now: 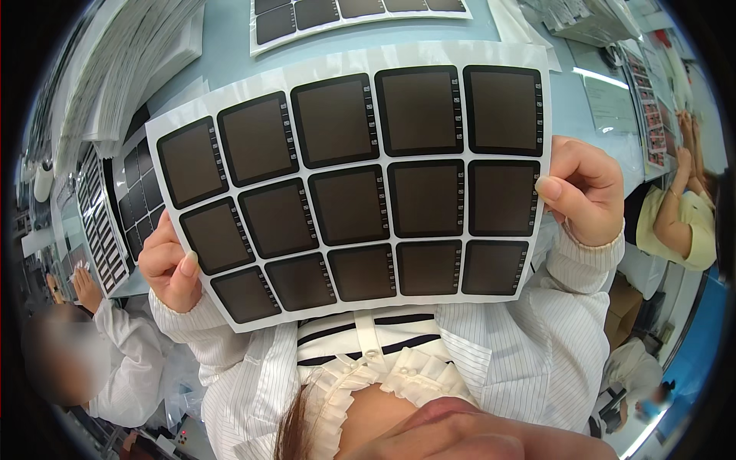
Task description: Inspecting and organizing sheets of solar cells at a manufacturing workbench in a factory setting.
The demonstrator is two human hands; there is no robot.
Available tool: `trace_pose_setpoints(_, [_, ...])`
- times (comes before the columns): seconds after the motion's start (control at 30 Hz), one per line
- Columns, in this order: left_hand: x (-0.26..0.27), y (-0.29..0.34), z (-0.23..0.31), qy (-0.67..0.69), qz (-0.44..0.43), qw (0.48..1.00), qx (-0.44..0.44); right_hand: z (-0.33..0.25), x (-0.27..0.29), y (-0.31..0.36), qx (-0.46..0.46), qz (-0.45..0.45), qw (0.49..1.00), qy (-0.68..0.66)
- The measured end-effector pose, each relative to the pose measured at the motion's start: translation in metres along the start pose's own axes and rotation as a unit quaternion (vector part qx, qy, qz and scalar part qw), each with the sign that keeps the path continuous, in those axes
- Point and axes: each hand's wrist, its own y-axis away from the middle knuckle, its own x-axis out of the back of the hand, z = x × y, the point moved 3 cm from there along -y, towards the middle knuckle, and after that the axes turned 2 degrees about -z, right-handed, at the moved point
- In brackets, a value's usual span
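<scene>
A white printed sheet [349, 203] is held up in front of my chest, tilted a little. It carries three rows of dark, nearly black rounded squares, each with a narrow strip of small marks down its right side. My left hand [170, 264] pinches the sheet's left edge, thumb on the face turned up to view and fingers behind. At the opposite edge my right hand [586, 192] grips it the same way, thumb on the front. The fingertips behind the sheet are hidden.
Another sheet of dark squares [360, 17] lies on the pale blue table [222, 57] beyond. Stacks of white sheets [115, 84] stand at the far left, with more dark-panelled sheets [139, 192] beneath. Co-workers sit at the left [123, 360] and right [678, 222].
</scene>
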Motion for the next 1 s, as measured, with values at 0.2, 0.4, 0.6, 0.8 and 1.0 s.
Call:
trace_pose_setpoints(0.2, [-0.004,-0.007,0.003,-0.010,0.023,1.000,0.008,0.002,-0.001,0.001,-0.071,0.023,0.996,-0.054])
trace_pose_setpoints(0.4, [-0.013,-0.017,0.002,-0.017,0.030,0.998,0.058,0.011,0.001,-0.007,-0.128,0.042,0.989,-0.066])
trace_pose_setpoints(0.6, [-0.019,-0.020,-0.001,-0.021,0.045,0.996,0.079,0.019,0.007,-0.010,-0.106,0.056,0.986,-0.117])
trace_pose_setpoints(0.8, [-0.022,-0.020,-0.006,-0.022,0.045,0.992,0.118,0.015,0.010,-0.010,-0.089,0.083,0.983,-0.136])
trace_pose_setpoints(1.0, [-0.022,-0.027,-0.008,-0.001,0.030,0.991,0.129,0.016,0.017,-0.014,-0.094,0.130,0.972,-0.172])
